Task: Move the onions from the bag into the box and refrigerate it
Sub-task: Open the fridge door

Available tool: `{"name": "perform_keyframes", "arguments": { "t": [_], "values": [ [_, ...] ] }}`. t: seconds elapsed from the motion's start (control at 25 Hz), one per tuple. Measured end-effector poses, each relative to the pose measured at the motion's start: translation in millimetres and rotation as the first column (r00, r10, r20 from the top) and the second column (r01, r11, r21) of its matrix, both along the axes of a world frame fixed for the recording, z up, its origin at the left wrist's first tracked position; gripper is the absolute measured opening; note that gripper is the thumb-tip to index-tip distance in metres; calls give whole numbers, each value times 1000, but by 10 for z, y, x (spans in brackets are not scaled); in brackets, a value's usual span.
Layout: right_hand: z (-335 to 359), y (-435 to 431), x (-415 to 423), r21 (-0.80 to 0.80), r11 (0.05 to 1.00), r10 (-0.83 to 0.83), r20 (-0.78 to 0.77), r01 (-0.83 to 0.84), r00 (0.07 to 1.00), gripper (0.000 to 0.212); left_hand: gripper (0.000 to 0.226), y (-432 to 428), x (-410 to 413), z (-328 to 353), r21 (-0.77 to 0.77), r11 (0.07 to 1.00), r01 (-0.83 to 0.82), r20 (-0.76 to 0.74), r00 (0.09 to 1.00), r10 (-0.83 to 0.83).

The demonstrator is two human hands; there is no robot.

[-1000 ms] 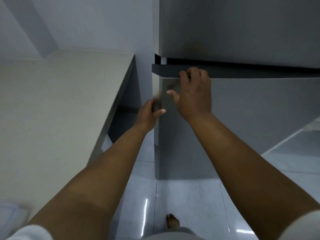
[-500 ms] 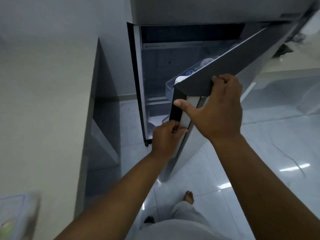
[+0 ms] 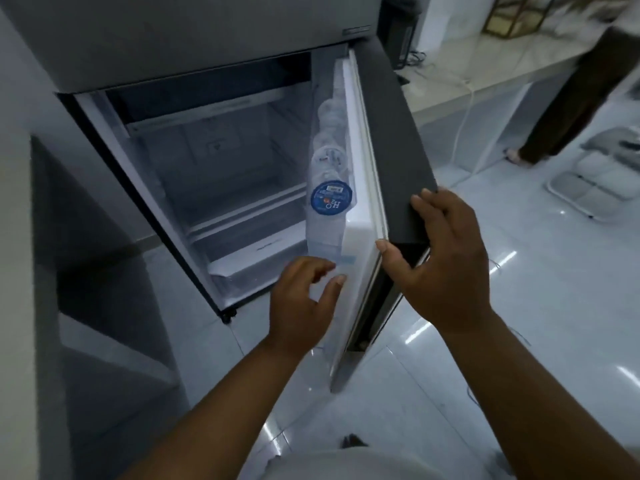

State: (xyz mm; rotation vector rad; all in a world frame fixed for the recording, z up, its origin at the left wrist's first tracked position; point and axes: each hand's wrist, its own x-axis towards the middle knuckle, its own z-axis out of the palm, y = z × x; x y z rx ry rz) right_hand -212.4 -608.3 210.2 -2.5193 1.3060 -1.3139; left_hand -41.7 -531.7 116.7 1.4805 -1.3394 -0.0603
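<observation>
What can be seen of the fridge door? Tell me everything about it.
The fridge door stands swung wide open on the lower compartment, hinged on the far right side. Its outer face looks dark grey and matte; its inner liner is white plastic with a pale gasket along the edge. Door shelves hold clear water bottles, the nearest showing a blue round cap label. The right hand grips the door's free corner, fingers on the outer face, thumb on the inner edge. The left hand hovers open by the inner liner.

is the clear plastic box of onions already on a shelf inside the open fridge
No, the white shelves inside the grey fridge show nothing on them, and neither hand holds a box.
</observation>
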Motion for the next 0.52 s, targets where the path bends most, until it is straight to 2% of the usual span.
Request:
{"name": "perform_keyframes", "arguments": {
  "t": [0.08,0.2,0.32,0.52],
  "values": [
    [-8,-71,-312,-63,997,-38,-10,37,999,53,30,-303,-98,128,-21,1000,-7,99,995,9],
    [-23,-205,-703,-79,993,-88,-21,86,996,39,44,-685,-266,201,149,980,129,216,963,-160],
    [0,-394,-1057,-53,985,-163,-6,163,987,36,42,-943,-551,147,232,952,201,319,908,-270],
    [58,-776,-1561,21,962,-273,18,272,962,35,53,-1271,-1102,37,246,940,236,450,831,-326]
  ]
}}
